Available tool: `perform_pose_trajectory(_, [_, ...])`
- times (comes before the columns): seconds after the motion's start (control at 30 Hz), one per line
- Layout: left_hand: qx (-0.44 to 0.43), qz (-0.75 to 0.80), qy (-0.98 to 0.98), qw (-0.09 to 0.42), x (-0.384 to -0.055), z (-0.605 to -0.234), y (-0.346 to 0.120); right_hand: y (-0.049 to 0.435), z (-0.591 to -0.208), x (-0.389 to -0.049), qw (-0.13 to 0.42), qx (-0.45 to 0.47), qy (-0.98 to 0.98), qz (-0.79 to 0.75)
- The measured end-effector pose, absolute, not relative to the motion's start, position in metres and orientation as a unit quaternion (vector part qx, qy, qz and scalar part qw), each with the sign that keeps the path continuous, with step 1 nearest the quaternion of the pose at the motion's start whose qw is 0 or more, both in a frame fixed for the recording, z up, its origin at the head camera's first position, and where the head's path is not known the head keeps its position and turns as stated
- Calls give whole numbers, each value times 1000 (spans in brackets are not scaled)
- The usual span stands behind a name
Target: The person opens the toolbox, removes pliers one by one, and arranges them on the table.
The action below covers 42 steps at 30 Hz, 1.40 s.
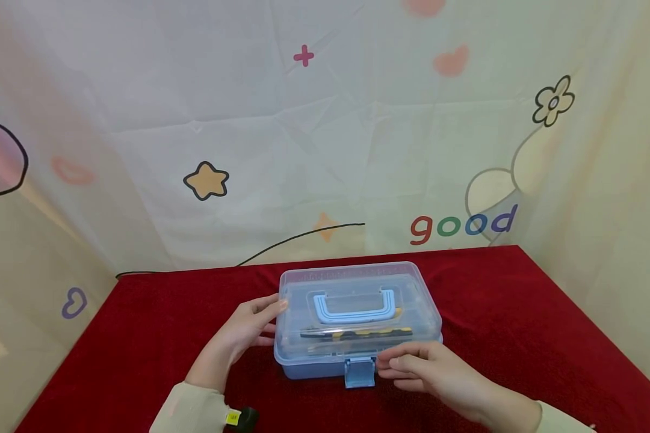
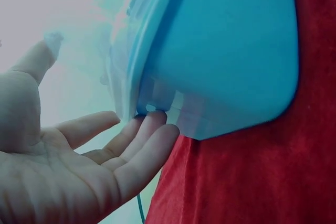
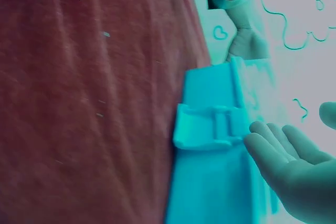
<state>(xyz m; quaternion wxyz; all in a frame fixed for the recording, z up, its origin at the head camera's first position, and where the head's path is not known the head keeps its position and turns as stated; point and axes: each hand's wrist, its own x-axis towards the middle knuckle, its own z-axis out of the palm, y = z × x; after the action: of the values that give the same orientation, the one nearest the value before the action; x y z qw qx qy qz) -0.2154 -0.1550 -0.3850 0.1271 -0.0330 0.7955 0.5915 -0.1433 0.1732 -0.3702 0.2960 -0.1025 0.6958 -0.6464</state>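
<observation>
A plastic storage box with a light blue base point(image 1: 316, 370) and a clear lid point(image 1: 299, 319) sits on the red cloth. The lid lies on the base and carries a blue handle point(image 1: 356, 316). At the front, the blue latch point(image 1: 360, 374) is flipped outward and down. My left hand point(image 1: 249, 325) is at the box's left side, thumb over the lid's edge and the other fingertips by the side wall under the rim. Just right of the latch, the fingertips of my right hand point(image 1: 430, 368) are at the lid's front rim, fairly straight.
Long black-and-yellow items point(image 1: 379, 332) show through the lid. Red cloth point(image 1: 157, 325) covers the table around the box. Behind stands a pale printed curtain point(image 1: 238, 96). A black device with a yellow label point(image 1: 239, 418) is at my left wrist.
</observation>
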Motion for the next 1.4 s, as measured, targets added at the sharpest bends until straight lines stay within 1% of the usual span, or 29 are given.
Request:
perform_pose_trajectory(0.13, [-36, 576, 809, 109, -214, -386, -155, 178, -358, -146, 275, -130, 694, -653])
perform_pose_trajectory(0.3, [-13, 541, 839, 53, -210, -388, -153, 187, -341, -150, 229, -147, 708, -652])
perform_pose_trajectory(0.43, [13, 529, 848, 13, -208, -390, -153, 192, -331, -155, 163, -166, 742, -629])
perform_pose_trajectory(0.57, [35, 533, 845, -15, -205, -388, -154, 195, -327, -160, 79, -178, 784, -589])
perform_pose_trajectory(0.7, [53, 533, 844, -28, -199, -384, -155, 195, -327, -165, 1, -168, 820, -547])
perform_pose_trajectory(0.83, [69, 520, 851, -34, -192, -381, -153, 195, -331, -173, -47, -158, 838, -521])
perform_pose_trajectory(0.97, [79, 511, 855, -33, -188, -381, -151, 195, -339, -182, -64, -155, 839, -517])
perform_pose_trajectory(1.13, [86, 517, 851, -21, -188, -384, -149, 200, -351, -193, -69, -158, 841, -512])
perform_pose_trajectory(1.23, [94, 525, 846, -12, -190, -386, -148, 207, -357, -197, -63, -164, 840, -514])
perform_pose_trajectory(1.4, [93, 531, 843, 0, -189, -392, -147, 218, -366, -205, -27, -186, 848, -496])
